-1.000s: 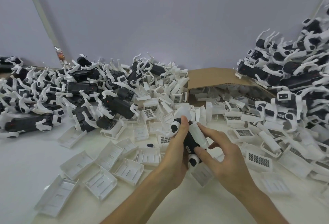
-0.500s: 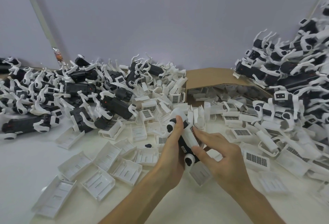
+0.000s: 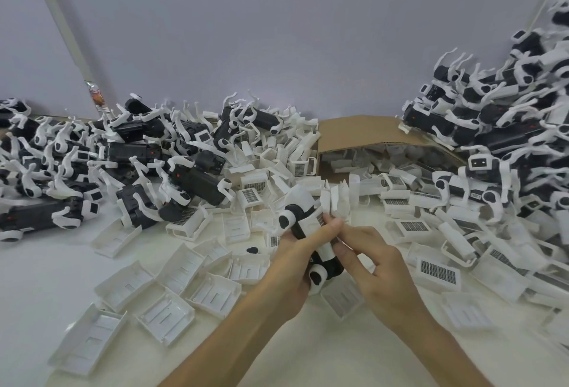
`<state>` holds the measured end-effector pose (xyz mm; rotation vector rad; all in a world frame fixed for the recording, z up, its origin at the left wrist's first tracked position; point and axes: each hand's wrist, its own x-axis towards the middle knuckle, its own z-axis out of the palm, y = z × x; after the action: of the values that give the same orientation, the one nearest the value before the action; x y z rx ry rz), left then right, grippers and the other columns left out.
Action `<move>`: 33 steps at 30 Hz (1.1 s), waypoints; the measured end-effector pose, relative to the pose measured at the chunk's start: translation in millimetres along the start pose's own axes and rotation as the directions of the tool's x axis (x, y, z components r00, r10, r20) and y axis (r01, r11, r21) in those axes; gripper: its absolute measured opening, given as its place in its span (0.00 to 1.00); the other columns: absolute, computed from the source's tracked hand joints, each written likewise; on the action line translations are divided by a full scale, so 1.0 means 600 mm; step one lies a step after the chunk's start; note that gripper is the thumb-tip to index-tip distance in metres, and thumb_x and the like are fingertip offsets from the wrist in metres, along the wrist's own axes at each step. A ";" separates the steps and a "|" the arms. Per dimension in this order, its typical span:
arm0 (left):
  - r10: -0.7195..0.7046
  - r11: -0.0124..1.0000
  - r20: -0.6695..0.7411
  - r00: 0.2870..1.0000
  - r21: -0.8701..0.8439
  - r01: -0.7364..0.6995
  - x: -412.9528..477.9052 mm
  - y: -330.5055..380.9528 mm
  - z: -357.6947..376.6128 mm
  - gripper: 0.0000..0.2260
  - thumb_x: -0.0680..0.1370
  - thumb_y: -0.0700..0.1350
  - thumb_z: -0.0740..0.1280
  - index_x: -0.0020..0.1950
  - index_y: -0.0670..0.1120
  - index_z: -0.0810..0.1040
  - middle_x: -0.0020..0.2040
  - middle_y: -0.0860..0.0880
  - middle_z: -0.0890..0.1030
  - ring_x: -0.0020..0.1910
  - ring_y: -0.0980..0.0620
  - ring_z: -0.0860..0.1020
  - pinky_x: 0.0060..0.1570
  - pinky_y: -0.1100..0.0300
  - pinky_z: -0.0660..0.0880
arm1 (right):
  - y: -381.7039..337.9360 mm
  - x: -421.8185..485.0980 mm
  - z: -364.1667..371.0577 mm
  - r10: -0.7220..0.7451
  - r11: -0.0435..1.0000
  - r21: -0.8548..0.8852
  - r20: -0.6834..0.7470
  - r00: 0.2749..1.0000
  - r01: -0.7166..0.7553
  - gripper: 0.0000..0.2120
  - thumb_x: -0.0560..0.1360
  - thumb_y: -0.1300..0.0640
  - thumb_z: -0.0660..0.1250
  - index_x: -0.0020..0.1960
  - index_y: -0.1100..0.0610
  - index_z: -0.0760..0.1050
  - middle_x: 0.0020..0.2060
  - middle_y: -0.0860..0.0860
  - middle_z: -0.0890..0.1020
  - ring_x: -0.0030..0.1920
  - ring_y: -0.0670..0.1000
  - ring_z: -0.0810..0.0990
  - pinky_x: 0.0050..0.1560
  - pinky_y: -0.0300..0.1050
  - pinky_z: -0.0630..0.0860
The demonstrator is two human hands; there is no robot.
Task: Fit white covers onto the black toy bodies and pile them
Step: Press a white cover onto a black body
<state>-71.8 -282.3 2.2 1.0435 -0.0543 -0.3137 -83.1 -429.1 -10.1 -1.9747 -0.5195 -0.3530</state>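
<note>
The left hand (image 3: 289,266) thumb has slid across the cover (image 3: 314,225); it grips the body (image 3: 334,269) (tilted); right hand (image 3: 381,266) pinches the cover.

A black toy body (image 3: 299,229) with white wheels is tilted, near end low, and a white cover (image 3: 315,222) lies along its top. Loose covers (image 3: 167,314) lie hollow side up in front. Heaped bodies (image 3: 197,180) lie at the left, and a taller pile (image 3: 480,128) stands at the right.

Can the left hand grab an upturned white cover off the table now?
Probably not yet: the left hand grips the black plastic toy body, fingers busy. The upturned white plastic covers lie uncovered nearby.
</note>
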 end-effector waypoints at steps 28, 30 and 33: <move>0.031 0.999 0.244 0.969 -0.025 -0.026 -0.013 0.002 0.009 0.04 0.73 0.44 0.71 0.41 0.45 0.79 0.39 0.47 0.79 0.43 0.51 0.80 0.51 0.57 0.77 | -0.005 0.005 -0.005 0.147 0.843 0.464 0.290 0.946 -0.273 0.23 0.76 0.49 0.70 0.69 0.52 0.73 0.62 0.51 0.82 0.64 0.50 0.79 0.61 0.40 0.76; 0.050 0.998 0.255 0.966 0.016 -0.056 -0.015 0.002 0.011 0.04 0.74 0.45 0.71 0.41 0.46 0.79 0.38 0.47 0.79 0.42 0.51 0.80 0.50 0.57 0.78 | -0.010 0.004 -0.006 0.147 0.856 0.444 0.282 0.948 -0.265 0.21 0.74 0.46 0.71 0.65 0.51 0.76 0.59 0.53 0.83 0.63 0.52 0.80 0.59 0.42 0.77; 0.054 0.995 0.271 0.961 0.070 -0.076 -0.016 0.007 0.012 0.01 0.73 0.40 0.70 0.41 0.45 0.79 0.38 0.45 0.79 0.41 0.49 0.80 0.49 0.55 0.78 | -0.009 0.003 -0.008 0.145 0.880 0.417 0.222 0.964 -0.228 0.20 0.70 0.45 0.72 0.59 0.53 0.78 0.51 0.55 0.84 0.56 0.57 0.82 0.56 0.48 0.78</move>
<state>-81.4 -283.8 10.2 1.0704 -0.3478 -0.3950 -84.3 -430.8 -2.7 -1.6020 -0.4714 0.0726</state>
